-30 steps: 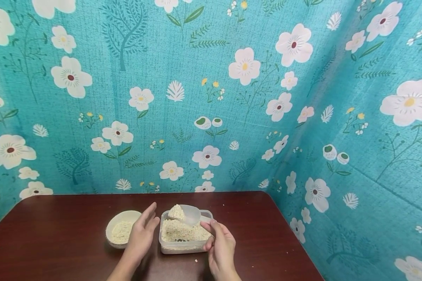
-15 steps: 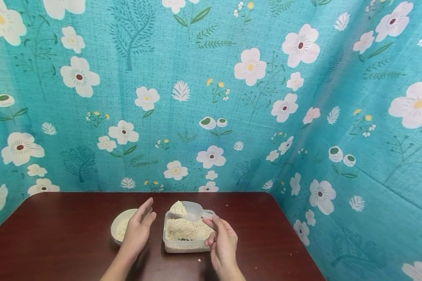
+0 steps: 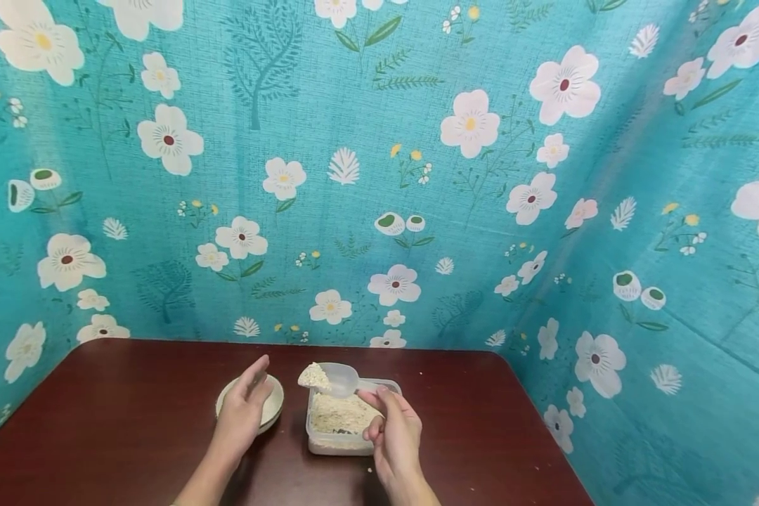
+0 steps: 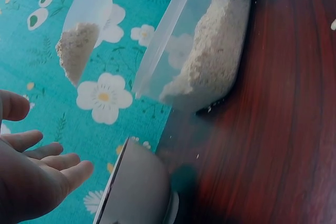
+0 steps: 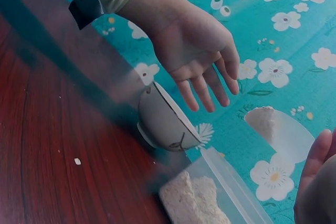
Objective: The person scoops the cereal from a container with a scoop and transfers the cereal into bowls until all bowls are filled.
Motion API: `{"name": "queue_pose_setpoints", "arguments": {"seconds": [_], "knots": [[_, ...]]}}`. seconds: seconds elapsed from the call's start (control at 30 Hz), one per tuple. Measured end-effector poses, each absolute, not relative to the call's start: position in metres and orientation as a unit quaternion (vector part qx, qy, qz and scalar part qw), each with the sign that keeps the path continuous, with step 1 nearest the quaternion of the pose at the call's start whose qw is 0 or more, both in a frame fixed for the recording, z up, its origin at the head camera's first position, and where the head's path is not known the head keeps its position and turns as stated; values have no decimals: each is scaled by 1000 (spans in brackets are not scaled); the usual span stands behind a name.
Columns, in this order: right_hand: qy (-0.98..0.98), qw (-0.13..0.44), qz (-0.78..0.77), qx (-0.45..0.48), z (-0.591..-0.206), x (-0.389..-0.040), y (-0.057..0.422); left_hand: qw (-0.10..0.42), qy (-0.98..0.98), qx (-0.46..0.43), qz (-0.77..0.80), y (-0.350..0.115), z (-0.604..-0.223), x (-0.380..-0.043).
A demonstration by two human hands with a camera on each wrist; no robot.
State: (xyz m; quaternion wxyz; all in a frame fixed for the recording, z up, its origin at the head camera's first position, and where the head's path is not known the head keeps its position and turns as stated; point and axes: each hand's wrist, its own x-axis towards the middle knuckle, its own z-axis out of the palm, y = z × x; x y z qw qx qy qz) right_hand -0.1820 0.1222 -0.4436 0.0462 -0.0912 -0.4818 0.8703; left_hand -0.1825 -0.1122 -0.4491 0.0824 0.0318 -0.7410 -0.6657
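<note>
Scoop (image 3: 343, 380) is up over the clear plastic tub (image 3: 338, 445), tip pointing L & just past the tub's L edge in head view, w/ a heap of pale flakes (image 3: 314, 377) at its front end. My right hand (image 3: 397, 437) has the handle pinched b/w thumb & index finger. My left hand (image 3: 242, 413) holds nothing: fingers extended, well spread from thumb, palm turned twd the scoop, just over the bowl (image 3: 273, 406). Bowl's L of the tub, near but apart, upright on the dark red table (image 3: 481, 436). Tub has more flakes, uneven on top. Few crumbs (image 5: 77, 161) on tabletop. Dark strap (image 5: 94, 3) on L wrist. Flowered teal cloth (image 3: 354, 246) hangs behind.
</note>
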Motion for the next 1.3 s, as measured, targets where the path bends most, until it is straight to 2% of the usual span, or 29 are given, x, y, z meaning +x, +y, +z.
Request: {"name": "queue_pose_setpoints", "arguments": {"seconds": [0.63,1.1,1.3], "knots": [[-485,-5,873,-54,-448,-195,81,116,-754,73,-643,-155,-453,-171],[-503,-33,862,-57,-448,-203,57,102,-757,115,-635,-175,-462,-165],[-506,-34,860,-59,-450,-206,52,80,-748,120,-648,-178,-471,-168]]}}
